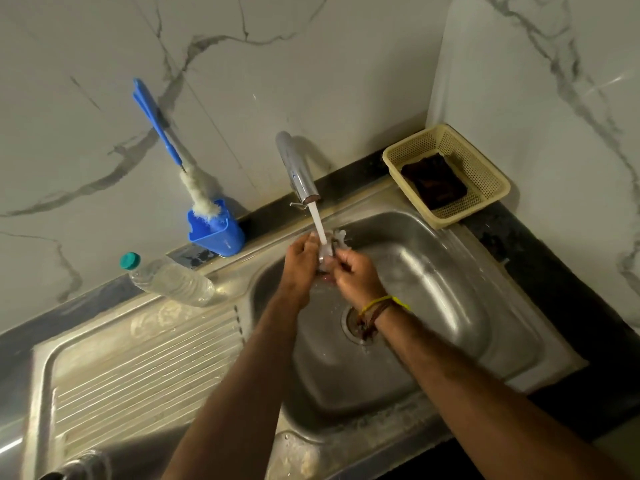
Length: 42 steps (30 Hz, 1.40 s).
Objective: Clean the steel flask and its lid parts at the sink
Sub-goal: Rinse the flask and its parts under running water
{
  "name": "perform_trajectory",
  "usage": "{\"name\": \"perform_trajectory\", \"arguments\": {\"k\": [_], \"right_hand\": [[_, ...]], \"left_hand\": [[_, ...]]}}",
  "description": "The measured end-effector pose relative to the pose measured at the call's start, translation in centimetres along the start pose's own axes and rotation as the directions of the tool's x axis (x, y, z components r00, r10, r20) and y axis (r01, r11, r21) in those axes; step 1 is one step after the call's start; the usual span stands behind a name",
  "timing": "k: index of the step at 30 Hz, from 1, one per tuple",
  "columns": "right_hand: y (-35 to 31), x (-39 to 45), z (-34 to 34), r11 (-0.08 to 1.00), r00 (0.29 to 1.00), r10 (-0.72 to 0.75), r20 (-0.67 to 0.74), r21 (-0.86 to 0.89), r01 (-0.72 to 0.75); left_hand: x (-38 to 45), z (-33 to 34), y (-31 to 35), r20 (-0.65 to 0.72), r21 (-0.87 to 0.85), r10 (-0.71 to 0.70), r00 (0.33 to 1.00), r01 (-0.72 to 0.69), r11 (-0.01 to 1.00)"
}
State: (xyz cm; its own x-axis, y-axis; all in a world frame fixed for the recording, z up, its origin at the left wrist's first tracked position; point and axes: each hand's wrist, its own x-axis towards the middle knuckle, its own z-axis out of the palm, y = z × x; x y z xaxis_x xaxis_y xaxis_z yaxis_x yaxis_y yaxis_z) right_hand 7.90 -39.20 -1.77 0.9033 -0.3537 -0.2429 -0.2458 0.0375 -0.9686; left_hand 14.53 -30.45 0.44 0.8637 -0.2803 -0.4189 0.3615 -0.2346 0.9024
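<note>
Lid part (326,258), small and blurred, sits under the tap (298,171) stream at the sink's (450,289) far edge, both hands' (300,259) (353,276) grips closed on it; basin near side lies open.

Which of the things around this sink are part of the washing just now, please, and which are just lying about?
In use:
- left hand and right hand, both holding a small lid part
- tap, running onto it
- sink

Lying about:
- bottle brush in its blue holder
- plastic bottle
- basket with a dark scrubber
</note>
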Motion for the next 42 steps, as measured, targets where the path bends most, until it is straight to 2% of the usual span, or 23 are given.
{"name": "perform_trajectory", "arguments": {"k": [2,5,6,7,9,10,11,13,14,17,19,20,21,23,25,27,31,33,36,37,38,40,42], "right_hand": [[-0.3,-0.7,0.2,0.998,0.999,-0.043,-0.030,-0.045,0.041],[-1.3,0.2,-0.1,0.997,0.973,0.070,-0.221,0.041,-0.063],[-1.3,0.7,-0.2,0.995,0.973,0.093,-0.213,0.042,-0.086],[-1.3,0.9,-0.2,0.996,0.985,0.078,-0.153,-0.034,-0.084],[-1.2,0.7,0.4,0.989,0.999,-0.013,-0.043,-0.148,0.007],[-1.2,0.6,0.5,0.986,0.998,-0.043,-0.051,-0.165,0.034],[-1.6,0.5,0.1,0.988,0.993,-0.037,-0.111,-0.150,0.020],[-1.8,1.1,-0.6,0.996,0.972,0.084,-0.218,-0.013,-0.089],[-1.7,1.3,-0.8,0.990,0.969,0.138,-0.204,0.052,-0.130],[-0.8,1.4,-0.2,0.991,0.990,0.130,-0.052,-0.024,-0.131],[-1.2,1.0,-0.1,0.985,0.984,0.164,-0.072,0.065,-0.159],[-1.3,1.1,-0.3,0.956,0.970,0.229,-0.084,0.208,-0.207],[-1.6,1.2,-0.5,0.883,0.949,0.313,-0.033,0.378,-0.278],[-2.0,1.1,-0.9,0.693,0.901,0.412,0.134,0.596,-0.405],[-1.8,1.0,-0.9,0.622,0.884,0.416,0.212,0.643,-0.447],[-1.9,0.9,-0.6,0.577,0.889,0.394,0.234,0.690,-0.438],[-1.7,0.9,0.5,0.459,0.853,0.436,0.289,0.743,-0.486],[-1.2,0.9,0.8,0.444,0.838,0.450,0.307,0.738,-0.509],[-0.6,1.1,0.0,0.364,0.849,0.446,0.282,0.810,-0.460],[-0.3,1.3,-0.4,0.364,0.858,0.439,0.266,0.821,-0.440],[0.0,1.4,-0.6,0.408,0.868,0.429,0.252,0.803,-0.435],[0.6,1.4,-0.3,0.624,0.896,0.398,0.198,0.658,-0.422],[0.8,1.3,0.4,0.887,0.957,0.288,0.041,0.365,-0.283]], "left_hand": [[0.4,0.5,0.1,-0.080,0.099,0.064,0.995,-0.056,0.993],[-0.3,1.3,-0.3,0.011,0.215,0.176,0.984,-0.174,0.961],[-0.1,1.2,-0.3,-0.004,0.225,0.169,0.986,-0.164,0.961],[0.4,0.8,-0.2,-0.057,0.217,0.124,0.991,-0.109,0.970],[1.1,0.2,0.5,-0.148,0.119,-0.007,0.989,0.025,0.993],[1.1,0.2,0.8,-0.150,0.107,-0.019,0.988,0.035,0.994],[0.9,0.4,1.0,-0.121,0.160,0.030,0.992,-0.010,0.987],[0.2,1.1,0.8,-0.034,0.293,0.147,0.989,-0.131,0.947],[0.1,1.1,0.3,-0.025,0.326,0.173,0.985,-0.155,0.932],[0.5,0.6,0.1,-0.101,0.220,0.059,0.993,-0.036,0.975],[0.4,0.3,0.2,-0.053,0.159,0.042,0.998,-0.033,0.987],[0.1,0.2,0.2,-0.002,0.151,0.068,0.998,-0.067,0.986],[-0.2,0.2,0.4,0.064,0.139,0.096,0.993,-0.104,0.985],[-0.3,-0.8,0.0,0.159,0.068,0.104,0.982,-0.116,0.991],[-0.3,-1.9,-0.4,0.196,-0.086,0.083,0.977,-0.067,0.994],[-0.7,-2.4,-0.1,0.149,-0.183,0.058,0.987,-0.030,0.983],[-0.3,-1.7,0.0,-0.034,0.063,0.100,0.994,-0.098,0.993],[-0.3,-1.6,-0.1,-0.116,0.112,0.127,0.985,-0.114,0.987],[-0.9,-2.5,-1.0,-0.223,0.277,0.229,0.948,-0.163,0.947],[-1.3,-3.1,-1.4,-0.276,0.359,0.257,0.926,-0.149,0.921],[-1.5,-4.1,-2.3,-0.326,0.445,0.270,0.906,-0.105,0.889],[-1.6,-6.9,-4.4,-0.380,0.668,0.326,0.866,0.013,0.744],[-1.5,-9.5,-7.1,-0.367,0.817,0.337,0.867,0.127,0.563]]}}
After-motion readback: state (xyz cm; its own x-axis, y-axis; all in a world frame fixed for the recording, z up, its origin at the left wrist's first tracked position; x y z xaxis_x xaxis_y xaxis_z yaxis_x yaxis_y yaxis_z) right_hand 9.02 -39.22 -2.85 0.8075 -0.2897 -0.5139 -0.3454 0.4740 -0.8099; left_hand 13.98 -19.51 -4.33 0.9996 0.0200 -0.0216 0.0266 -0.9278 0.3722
